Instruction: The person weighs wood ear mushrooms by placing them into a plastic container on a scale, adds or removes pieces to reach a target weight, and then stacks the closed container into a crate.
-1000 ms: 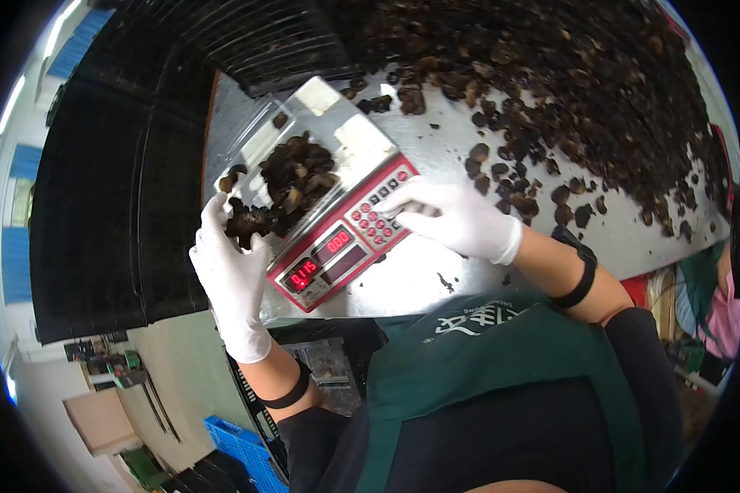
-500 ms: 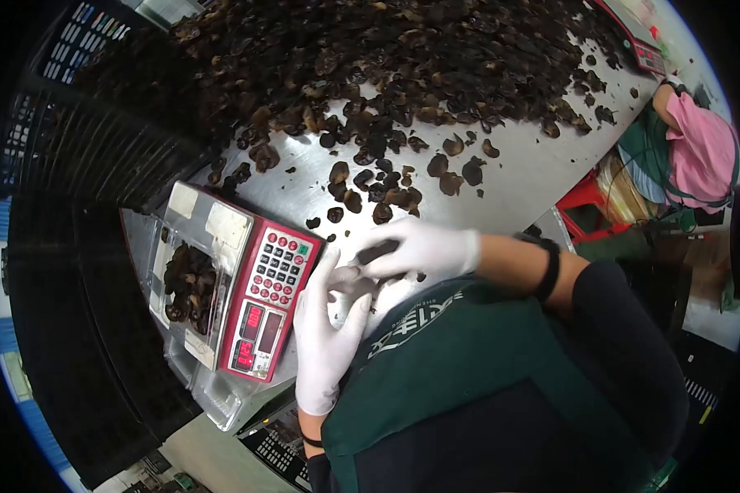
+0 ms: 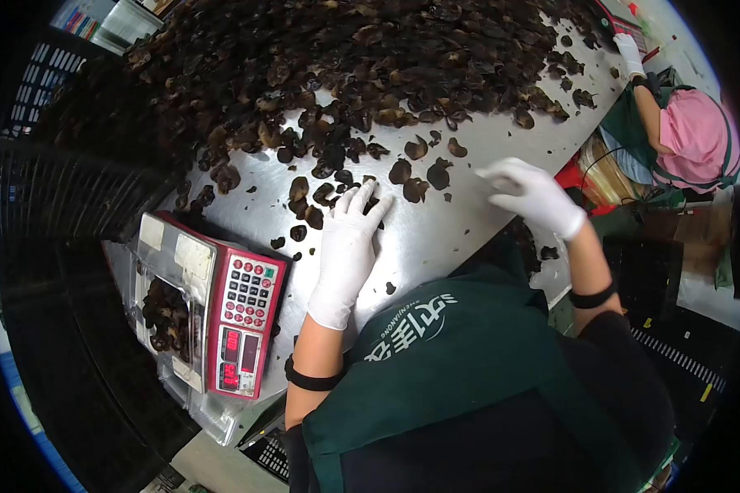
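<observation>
Lying loose on the worktop (image 3: 426, 240), small dark pieces (image 3: 301, 188) are curling beneath and beside the person's left hand (image 3: 346, 259). Its fingers are pointing away from the body and slightly apart, their tips reaching among the pieces; whether any piece is being pinched, the view is not showing. The right hand (image 3: 543, 204) is hanging over the near side, fingers loosely extended, thumb apart, nothing visible in its grasp.

Handling these pieces well is probably calling for low, nearly flat fingertips, closing lightly on one curled rim at a time. Pressing down hard could be sending them sliding across the smooth metal or sticking two together.

Just beside the left wrist, the red-edged scale (image 3: 271, 274) is standing with its keypad facing the hand, so a wide sweep that way would be risking a knock on the keys. On the scale, a clear tray (image 3: 196, 325) is holding more dark pieces. Beyond the fingertips, a broad heap (image 3: 345, 66) is bounding the reach, while bare metal is showing between the hands, giving sideways room. The green apron (image 3: 460, 353) is lying close against the near edge, limiting any pull back. Farther off, a co-worker's gloved hand (image 3: 629, 54) is reaching beside another scale (image 3: 618, 20), well apart.
</observation>
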Motion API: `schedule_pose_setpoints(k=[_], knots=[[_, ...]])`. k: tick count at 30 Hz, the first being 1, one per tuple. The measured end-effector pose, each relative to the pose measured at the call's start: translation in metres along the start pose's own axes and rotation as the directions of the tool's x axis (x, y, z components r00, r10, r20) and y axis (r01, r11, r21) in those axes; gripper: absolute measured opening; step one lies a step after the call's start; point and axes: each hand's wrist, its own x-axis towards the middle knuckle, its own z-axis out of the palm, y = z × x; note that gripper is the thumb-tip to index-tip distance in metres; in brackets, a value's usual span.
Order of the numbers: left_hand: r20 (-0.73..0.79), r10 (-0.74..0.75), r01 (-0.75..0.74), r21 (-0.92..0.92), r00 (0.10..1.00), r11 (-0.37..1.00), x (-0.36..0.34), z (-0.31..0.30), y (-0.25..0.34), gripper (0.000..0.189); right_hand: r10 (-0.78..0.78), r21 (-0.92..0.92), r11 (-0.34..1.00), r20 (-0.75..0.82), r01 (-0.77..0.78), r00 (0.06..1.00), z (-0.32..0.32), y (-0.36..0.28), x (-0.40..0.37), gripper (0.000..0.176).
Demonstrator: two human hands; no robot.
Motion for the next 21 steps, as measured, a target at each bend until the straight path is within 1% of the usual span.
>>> schedule_pose_setpoints(k=[1, 2, 3, 4, 5, 7, 8, 9, 10, 11, 12, 13, 14, 15, 16, 17, 18, 19, 20, 21], knots=[[0.003, 0.001, -0.001, -0.001, 1.0, 1.0, -0.001, 0.005, -0.002, 0.042, -0.073, -0.037, 0.997, 0.001, 0.073, 0.997, 0.016, -0.001, 0.017, 0.051], [-0.009, -0.037, 0.036, -0.045, 0.999, 0.998, -0.005, 0.008, -0.004, 0.038, -0.317, -0.295, 0.913, -0.078, 0.282, 0.945, 0.035, -0.003, 0.035, 0.055], [-0.019, -0.077, 0.075, -0.089, 0.997, 0.993, -0.008, 0.01, -0.006, 0.034, -0.364, -0.301, 0.893, -0.047, 0.334, 0.93, 0.048, -0.01, 0.053, 0.059], [-0.101, -0.133, 0.12, -0.131, 0.986, 0.984, -0.01, 0.012, -0.008, 0.024, -0.438, -0.336, 0.851, -0.03, 0.404, 0.898, 0.062, -0.016, 0.068, 0.054], [-0.128, -0.193, 0.176, -0.135, 0.973, 0.975, -0.014, 0.009, -0.01, 0.022, -0.437, -0.328, 0.854, -0.028, 0.405, 0.899, 0.072, -0.022, 0.076, 0.054], [-0.238, -0.349, 0.273, -0.302, 0.906, 0.913, -0.022, 0.006, -0.015, 0.027, -0.464, -0.483, 0.726, 0.18, 0.489, 0.868, 0.086, -0.03, 0.088, 0.039], [-0.251, -0.443, 0.325, -0.399, 0.861, 0.858, -0.024, 0.001, -0.014, 0.028, -0.466, -0.476, 0.73, 0.179, 0.491, 0.867, 0.09, -0.027, 0.093, 0.039], [-0.167, -0.597, 0.411, -0.58, 0.785, 0.703, -0.026, -0.006, -0.011, 0.026, -0.46, -0.459, 0.728, 0.222, 0.509, 0.86, 0.094, -0.023, 0.099, 0.031], [-0.019, -0.719, 0.403, -0.818, 0.695, 0.411, -0.032, -0.005, -0.017, 0.028, -0.455, -0.443, 0.726, 0.264, 0.526, 0.85, 0.098, -0.018, 0.104, 0.023], [0.168, -0.773, 0.334, -0.941, 0.612, 0.06, -0.037, -0.007, -0.027, 0.031, -0.458, -0.44, 0.726, 0.263, 0.528, 0.849, 0.102, -0.011, 0.106, 0.023], [0.23, -0.755, 0.131, -0.973, 0.614, -0.191, -0.039, -0.01, -0.032, 0.036, -0.488, -0.342, 0.786, 0.171, 0.515, 0.856, 0.105, -0.001, 0.106, 0.018], [0.314, -0.71, 0.058, -0.931, 0.631, -0.36, -0.042, -0.018, -0.038, 0.04, -0.504, -0.239, 0.829, 0.075, 0.506, 0.86, 0.104, 0.003, 0.108, 0.012], [0.349, -0.638, 0.017, -0.885, 0.686, -0.466, -0.041, -0.024, -0.041, 0.041, -0.507, -0.24, 0.827, 0.074, 0.508, 0.859, 0.102, 0.005, 0.109, 0.012], [0.374, -0.56, -0.014, -0.823, 0.739, -0.568, -0.037, -0.03, -0.041, 0.041, -0.443, -0.047, 0.896, -0.053, 0.441, 0.895, 0.1, 0.006, 0.108, 0.012], [0.409, -0.606, 0.005, -0.831, 0.682, -0.556, -0.023, -0.041, -0.029, 0.031, -0.348, 0.157, 0.915, -0.163, 0.373, 0.923, 0.097, 0.007, 0.108, 0.011], [0.409, -0.604, 0.007, -0.832, 0.684, -0.555, -0.019, -0.039, -0.031, 0.031, -0.347, 0.157, 0.915, -0.165, 0.372, 0.923, 0.085, 0.007, 0.111, 0.011], [0.379, -0.632, 0.098, -0.896, 0.676, -0.432, -0.018, -0.037, -0.035, 0.026, -0.102, 0.53, 0.84, -0.065, 0.121, 0.993, 0.063, 0.008, 0.115, 0.009], [0.344, -0.654, 0.189, -0.936, 0.673, -0.298, -0.015, -0.036, -0.037, 0.022, 0.096, 0.793, 0.589, 0.124, -0.156, 0.988, 0.045, 0.009, 0.12, 0.009], [0.293, -0.682, 0.207, -0.956, 0.67, -0.207, -0.006, -0.032, -0.036, 0.016, 0.071, 0.886, 0.436, 0.141, -0.158, 0.987, 0.033, 0.012, 0.126, 0.012], [0.293, -0.68, 0.208, -0.956, 0.672, -0.205, -0.001, -0.032, -0.039, 0.016, 0.042, 0.95, 0.269, 0.154, -0.159, 0.987, 0.023, 0.013, 0.131, 0.016]])
